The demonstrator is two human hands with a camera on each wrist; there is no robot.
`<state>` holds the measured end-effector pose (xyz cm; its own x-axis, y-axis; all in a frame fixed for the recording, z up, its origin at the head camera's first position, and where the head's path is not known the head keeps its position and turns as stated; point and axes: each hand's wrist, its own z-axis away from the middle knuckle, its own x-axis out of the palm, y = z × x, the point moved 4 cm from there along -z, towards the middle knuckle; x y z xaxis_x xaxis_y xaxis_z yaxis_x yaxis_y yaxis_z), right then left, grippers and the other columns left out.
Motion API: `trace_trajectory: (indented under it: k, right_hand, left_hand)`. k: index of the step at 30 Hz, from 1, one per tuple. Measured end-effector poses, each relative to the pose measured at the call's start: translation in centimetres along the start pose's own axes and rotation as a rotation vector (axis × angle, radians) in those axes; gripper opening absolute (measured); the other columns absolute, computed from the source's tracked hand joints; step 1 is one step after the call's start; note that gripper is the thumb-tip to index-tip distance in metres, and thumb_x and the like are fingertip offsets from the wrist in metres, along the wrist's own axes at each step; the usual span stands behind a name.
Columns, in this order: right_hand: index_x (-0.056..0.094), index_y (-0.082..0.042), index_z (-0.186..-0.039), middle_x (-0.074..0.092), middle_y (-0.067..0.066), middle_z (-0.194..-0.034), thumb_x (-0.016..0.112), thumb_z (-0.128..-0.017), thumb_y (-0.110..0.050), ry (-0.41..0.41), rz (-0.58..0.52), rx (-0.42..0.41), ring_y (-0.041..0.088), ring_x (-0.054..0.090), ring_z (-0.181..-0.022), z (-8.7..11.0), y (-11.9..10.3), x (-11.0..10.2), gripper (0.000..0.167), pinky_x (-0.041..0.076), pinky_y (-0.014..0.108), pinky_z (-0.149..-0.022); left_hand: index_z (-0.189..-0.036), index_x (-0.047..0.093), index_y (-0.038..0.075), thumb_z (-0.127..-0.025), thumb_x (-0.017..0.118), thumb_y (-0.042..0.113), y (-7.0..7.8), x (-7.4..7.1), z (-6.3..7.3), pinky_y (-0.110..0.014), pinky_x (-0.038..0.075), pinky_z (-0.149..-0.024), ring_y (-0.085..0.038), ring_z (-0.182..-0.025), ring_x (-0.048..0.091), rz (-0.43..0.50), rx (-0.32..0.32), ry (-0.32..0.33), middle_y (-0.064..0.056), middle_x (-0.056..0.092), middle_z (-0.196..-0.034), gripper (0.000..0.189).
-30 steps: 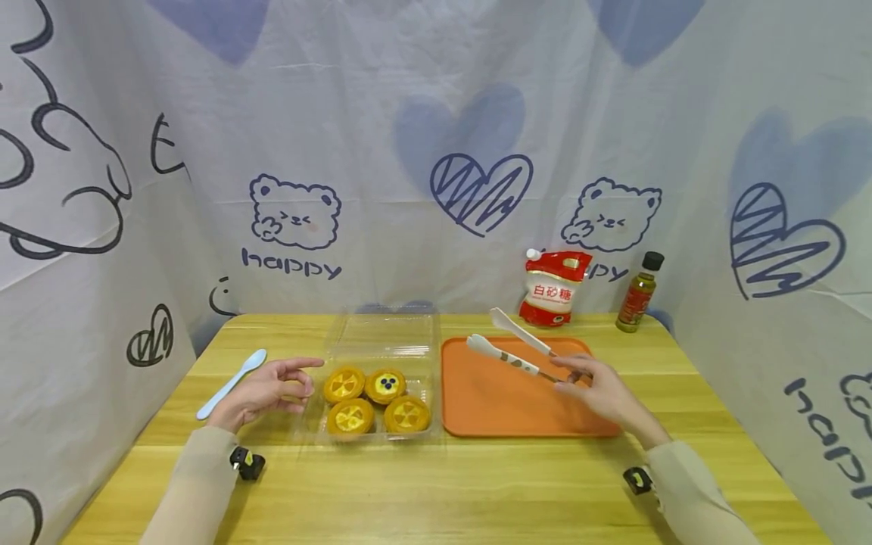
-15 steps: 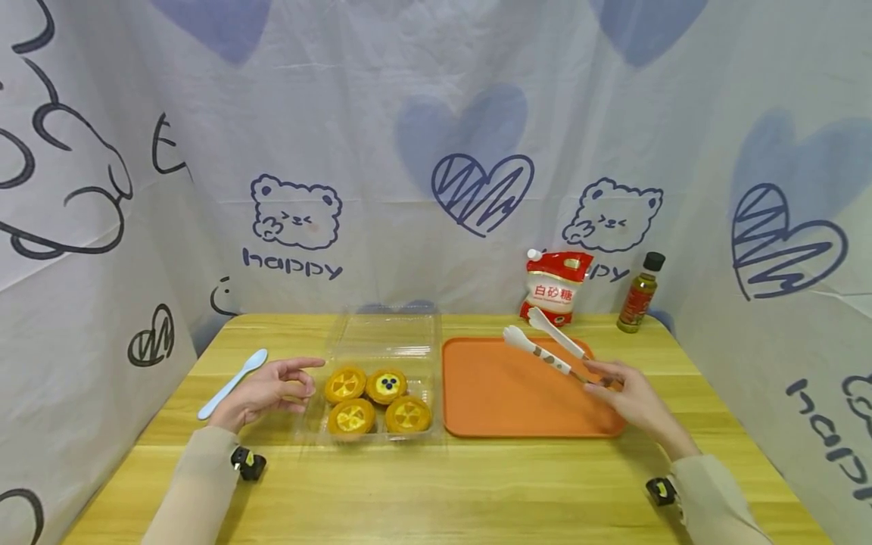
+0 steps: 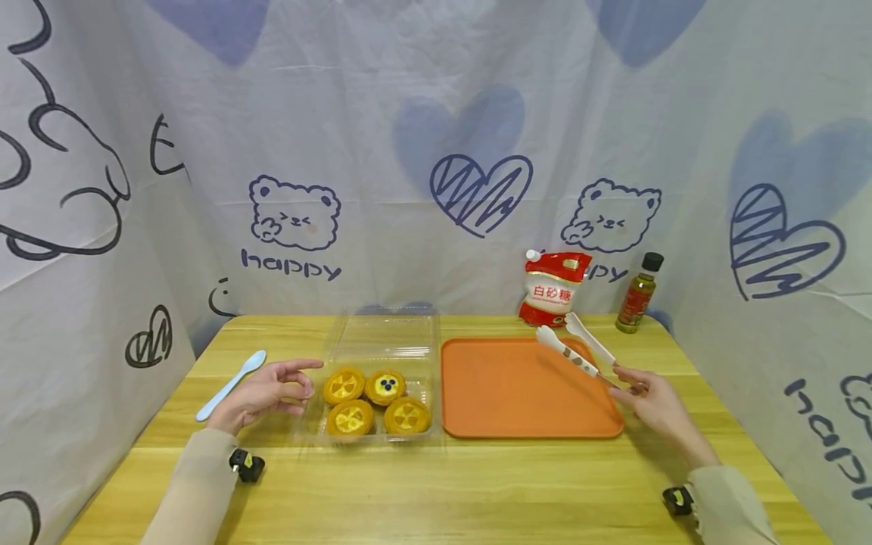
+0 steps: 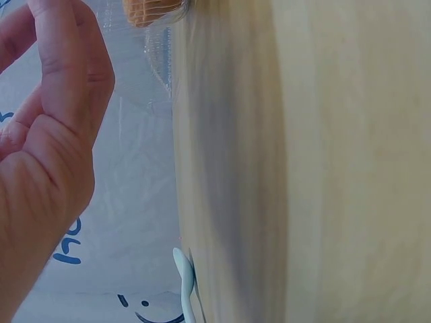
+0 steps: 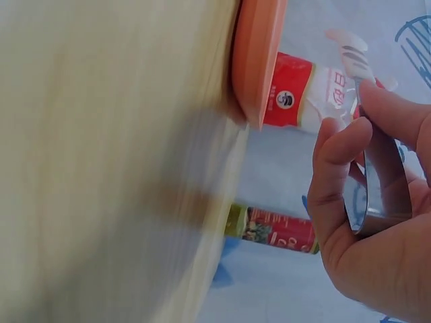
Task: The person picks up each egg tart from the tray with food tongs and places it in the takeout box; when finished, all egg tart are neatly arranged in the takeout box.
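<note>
My right hand (image 3: 659, 409) holds a pair of tongs (image 3: 577, 361) above the right part of an orange tray (image 3: 504, 390). The two white tips stand apart and point to the back left; in the right wrist view the metal bend of the tongs (image 5: 387, 219) sits within the hand. My left hand (image 3: 266, 395) holds nothing, its fingers loosely bent beside a clear plastic box (image 3: 384, 337). Whether it touches the box I cannot tell. Inside the box lie several egg tarts (image 3: 350, 417), one topped with dark berries.
A pale blue spoon (image 3: 232, 384) lies on the wooden table (image 3: 409, 496) left of the left hand. Behind the tray stand a red and white bag of sugar (image 3: 553, 290) and a dark-capped bottle (image 3: 637, 295). A printed cloth (image 3: 381, 227) hangs round the back and sides.
My right hand has moved right and slightly toward me, carrying the tongs from over the tray's middle to its right side. The left hand and the tarts stay put.
</note>
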<state>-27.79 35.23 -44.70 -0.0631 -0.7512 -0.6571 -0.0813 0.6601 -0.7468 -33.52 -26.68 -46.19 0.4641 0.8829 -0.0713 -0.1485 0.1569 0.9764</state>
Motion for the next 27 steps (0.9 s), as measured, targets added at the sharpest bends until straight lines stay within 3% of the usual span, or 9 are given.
trace_trajectory:
  k: [6, 13, 19, 27]
  right_hand:
    - [0.045, 0.007, -0.142, 0.049, 0.036, -0.136, 0.067, -0.094, -0.021, 0.022, -0.031, 0.083, 0.002, 0.058, -0.077, 0.0, 1.1, -0.5, 0.06, 0.054, 0.027, -0.057]
    - [0.045, 0.007, -0.142, 0.049, 0.035, -0.135, 0.07, -0.092, -0.019, 0.069, -0.06, 0.138, 0.013, 0.06, -0.069, 0.1, 2.0, -1.2, 0.061, 0.056, 0.028, -0.06]
    - [0.044, 0.008, -0.142, 0.047, 0.036, -0.137, 0.071, -0.091, -0.024, 0.096, -0.054, 0.19, 0.013, 0.064, -0.074, 0.0, 3.0, -1.9, 0.066, 0.056, 0.025, -0.061]
    - [0.044, 0.008, -0.142, 0.051, 0.033, -0.13, 0.072, -0.09, -0.023, 0.124, -0.057, 0.234, -0.006, 0.057, -0.071, -0.2, 4.0, -2.5, 0.067, 0.057, 0.021, -0.065]
  left_hand:
    - [-0.151, 0.027, -0.003, -0.091, 0.065, 0.003, 0.0, 0.0, 0.0, -0.031, 0.061, -0.068, -0.016, -0.074, 0.065, 0.009, 0.006, -0.009, -0.004, 0.063, -0.095, 0.071]
    - [-0.151, 0.027, -0.003, -0.092, 0.064, 0.003, 0.2, 0.1, 0.1, -0.031, 0.061, -0.068, -0.016, -0.074, 0.065, 0.013, 0.008, -0.011, -0.002, 0.064, -0.094, 0.071]
    - [-0.152, 0.026, -0.004, -0.092, 0.063, 0.002, 0.3, 0.2, 0.2, -0.031, 0.061, -0.068, -0.015, -0.074, 0.065, 0.014, 0.006, -0.013, -0.001, 0.064, -0.093, 0.07]
    - [-0.152, 0.025, -0.004, -0.092, 0.063, 0.002, 0.2, 0.1, 0.1, -0.032, 0.061, -0.069, -0.016, -0.075, 0.064, 0.007, 0.011, -0.018, -0.004, 0.063, -0.095, 0.071]
